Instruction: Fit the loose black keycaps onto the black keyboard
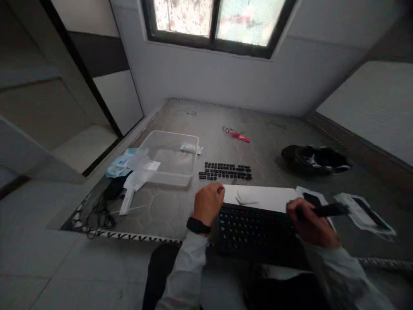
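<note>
The black keyboard (pixel 245 230) lies right in front of the person, near the edge of a gray mat (pixel 264 140). Take it as the middle of the clock.

The left hand (pixel 208 201) is at 10 o'clock, by the keyboard's top corner. Its fingers are curled, and I can't tell if they pinch anything. A dark watch (pixel 196 225) is on its wrist. The right hand (pixel 314 221) is at 3 o'clock, wrapped around a blurry black stick (pixel 334 209) that points out toward 3 o'clock.

At 12 o'clock, a long white board (pixel 274 196) sits just past the keyboard, with some small white sheets (pixel 248 197) on top. At 11 o'clock, little black keys (pixel 240 175) are set out in rows. Farther off, between 11 and 12, is a red thing (pixel 241 137).

A see-through box (pixel 167 177) is at 10 o'clock, and a messy black cord (pixel 100 217) is at 9. A black cap or shoe, too blurry to tell, is between 1 and 2. A plastic packet (pixel 366 213) lies near 3 o'clock, past the right hand.
</note>
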Demonstrator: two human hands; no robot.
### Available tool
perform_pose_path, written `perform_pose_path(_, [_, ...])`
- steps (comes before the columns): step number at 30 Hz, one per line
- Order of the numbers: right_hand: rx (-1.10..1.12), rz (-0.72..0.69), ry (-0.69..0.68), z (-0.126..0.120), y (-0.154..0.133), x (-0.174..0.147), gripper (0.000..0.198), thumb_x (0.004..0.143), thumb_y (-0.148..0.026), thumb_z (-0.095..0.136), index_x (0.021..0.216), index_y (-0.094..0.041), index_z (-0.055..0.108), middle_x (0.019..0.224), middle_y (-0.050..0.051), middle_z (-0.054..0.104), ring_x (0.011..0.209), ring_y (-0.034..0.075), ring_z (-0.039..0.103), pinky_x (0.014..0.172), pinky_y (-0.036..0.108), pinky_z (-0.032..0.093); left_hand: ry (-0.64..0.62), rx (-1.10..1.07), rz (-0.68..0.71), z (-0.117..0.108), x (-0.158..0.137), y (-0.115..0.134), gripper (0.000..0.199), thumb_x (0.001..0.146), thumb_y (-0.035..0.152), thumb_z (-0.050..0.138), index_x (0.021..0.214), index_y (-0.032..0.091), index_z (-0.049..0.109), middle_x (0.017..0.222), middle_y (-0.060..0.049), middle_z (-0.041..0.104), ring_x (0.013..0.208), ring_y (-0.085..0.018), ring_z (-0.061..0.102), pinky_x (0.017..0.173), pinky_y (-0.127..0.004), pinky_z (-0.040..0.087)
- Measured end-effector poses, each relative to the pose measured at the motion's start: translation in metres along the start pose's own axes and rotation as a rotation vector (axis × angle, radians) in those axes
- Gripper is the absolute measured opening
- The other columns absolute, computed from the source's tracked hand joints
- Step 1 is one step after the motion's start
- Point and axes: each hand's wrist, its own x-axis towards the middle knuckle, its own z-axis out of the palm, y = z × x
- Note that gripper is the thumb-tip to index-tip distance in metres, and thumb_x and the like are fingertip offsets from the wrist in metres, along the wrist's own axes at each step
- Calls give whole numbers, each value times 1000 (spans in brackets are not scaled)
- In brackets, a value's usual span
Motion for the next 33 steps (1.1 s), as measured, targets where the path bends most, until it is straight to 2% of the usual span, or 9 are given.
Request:
perform_pose_path(3, [23, -26, 82, -4, -4, -49, 34, 77, -53, 69, 65, -21, 65, 61, 3, 49, 59, 15, 42, 51, 31, 31, -86, -71, 89, 1, -8, 25, 11, 88, 27, 60, 92, 24, 69, 86, 3, 73, 80, -15, 65, 74, -26, 45])
perform_pose_path(5, [145, -25, 159, -1, -3, -76, 31, 79, -49, 68, 65, -21, 62, 54, 0, 42, 57, 14, 40, 52, 30, 31, -175, -115, 163, 2, -13, 38, 12, 88, 29, 61, 93, 25, 71, 87, 2, 73, 79, -15, 65, 76, -26, 45])
perform_pose_path(10, [440, 50, 232, 21, 10, -112, 33, 87, -46, 57, 66, -21, 54, 51, -2, 35, 53, 13, 34, 50, 28, 29, -427, -127, 295, 11, -20, 54, 13, 86, 32, 64, 91, 26, 74, 91, 2, 75, 79, -15, 65, 73, -24, 46])
perform_pose_path(14, [566, 82, 214, 36, 19, -114, 33, 88, -42, 56, 63, -21, 50, 49, -3, 30, 50, 13, 30, 48, 28, 25, -580, -44, 291, 21, -23, 54, 12, 83, 31, 66, 88, 26, 76, 87, 1, 75, 80, -15, 66, 74, -23, 46])
perform_pose_path(19, [610, 107, 172, 48, 26, -99, 41, 87, -38, 59, 54, -20, 41, 47, -4, 27, 47, 12, 25, 47, 30, 23, -674, 20, 282, 28, -24, 52, 12, 81, 32, 67, 88, 29, 77, 85, 2, 76, 79, -16, 67, 71, -23, 45])
perform_pose_path(26, [615, 108, 151, 56, 37, -86, 45, 86, -39, 60, 52, -21, 37, 46, -4, 26, 46, 12, 25, 47, 31, 22, -739, 26, 248, 31, -19, 40, 12, 80, 28, 68, 87, 29, 77, 84, 3, 76, 81, -15, 68, 72, -23, 45])
perform_pose_path(33, [598, 113, 162, 61, 43, -81, 46, 86, -39, 60, 52, -21, 36, 46, -4, 26, 47, 12, 28, 48, 30, 25, -747, -28, 256, 37, -20, 34, 12, 77, 27, 69, 86, 28, 77, 81, 3, 76, 78, -14, 68, 71, -22, 45])
